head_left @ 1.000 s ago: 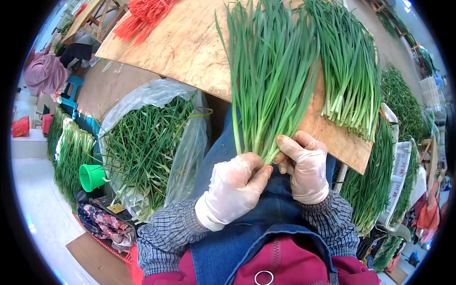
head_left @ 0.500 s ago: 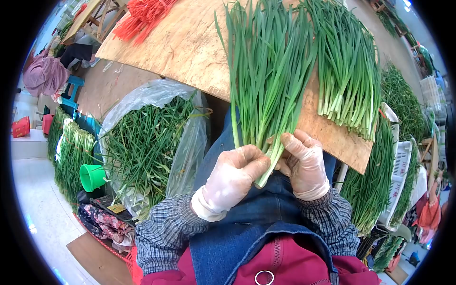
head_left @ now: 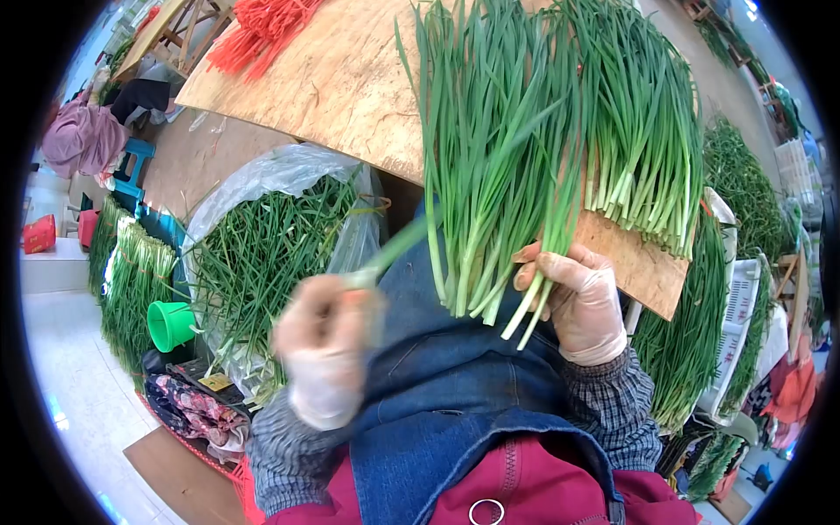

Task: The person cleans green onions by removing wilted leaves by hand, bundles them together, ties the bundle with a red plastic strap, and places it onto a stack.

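Note:
My right hand (head_left: 579,302), in a thin whitish glove, pinches a few garlic chive stalks (head_left: 559,219) near their pale lower ends. Those ends poke out below the fingers. Next to them a loose bunch of garlic chives (head_left: 477,192) lies on the wooden board (head_left: 359,96), its white ends hanging over the edge above my lap. My left hand (head_left: 325,350), also gloved and smeared by motion, is closed on a blurred chive leaf (head_left: 404,245) that slants up to the right. A second pile of chives (head_left: 643,149) rests on the board at the right.
A clear plastic bag (head_left: 258,175) full of loose green leaves (head_left: 271,254) stands left of my legs. Red ties (head_left: 267,31) lie at the board's far left. Around me are a green bucket (head_left: 171,325), tied chive bundles (head_left: 136,271) and a white crate (head_left: 739,302).
My left hand has swung left and away from the bunch, with a leaf in it. My right hand has shifted slightly right and now holds a few stalks apart from the bunch.

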`<state>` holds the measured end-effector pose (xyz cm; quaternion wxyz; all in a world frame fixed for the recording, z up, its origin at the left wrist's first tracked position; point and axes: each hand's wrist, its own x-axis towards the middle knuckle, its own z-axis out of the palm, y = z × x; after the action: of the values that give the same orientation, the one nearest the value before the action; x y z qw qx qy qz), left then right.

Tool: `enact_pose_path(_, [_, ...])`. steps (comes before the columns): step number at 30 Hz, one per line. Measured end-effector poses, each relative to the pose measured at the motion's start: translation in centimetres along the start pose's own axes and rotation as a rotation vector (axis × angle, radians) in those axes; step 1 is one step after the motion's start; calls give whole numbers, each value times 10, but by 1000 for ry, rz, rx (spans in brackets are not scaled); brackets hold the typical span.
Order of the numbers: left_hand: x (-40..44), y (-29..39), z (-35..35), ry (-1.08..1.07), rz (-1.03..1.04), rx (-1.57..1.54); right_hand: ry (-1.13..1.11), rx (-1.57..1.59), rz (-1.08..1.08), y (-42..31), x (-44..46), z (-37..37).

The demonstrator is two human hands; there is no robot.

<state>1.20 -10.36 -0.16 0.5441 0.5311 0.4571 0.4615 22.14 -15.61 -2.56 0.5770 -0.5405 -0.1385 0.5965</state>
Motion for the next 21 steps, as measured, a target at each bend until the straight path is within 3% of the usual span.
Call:
enact_pose_path(2, [-6, -14, -45, 273, 174, 248, 41, -35, -1, 1, 2, -9])
enact_pose_path(6, [-24, -58, -168, 709, 97, 551, 111, -150, -11, 2, 2, -15])
enact_pose_path(9, [-27, -70, -196, 476, -211, 1397, 145, -201, -26, 6, 3, -16])
enact_pose_path(10, [-29, -79, -189, 418, -213, 1477, 154, -216, -34, 7, 4, -17])
enact_pose_path(12, [-22, -84, -149, 327, 123, 1284, 188, -288, -97, 11, 4, -18])
enact_pose_path(14, [-8, -71, -100, 128, 129, 858, 209, -300, -121, 12, 4, -14])
enact_pose_path(16, [0, -59, -58, 0, 92, 697, 234, -245, -106, 15, -1, -10])
enact_pose_path(21, [16, -31, 13, -376, 447, 477, -24, 70, 35, 33, 5, -9])
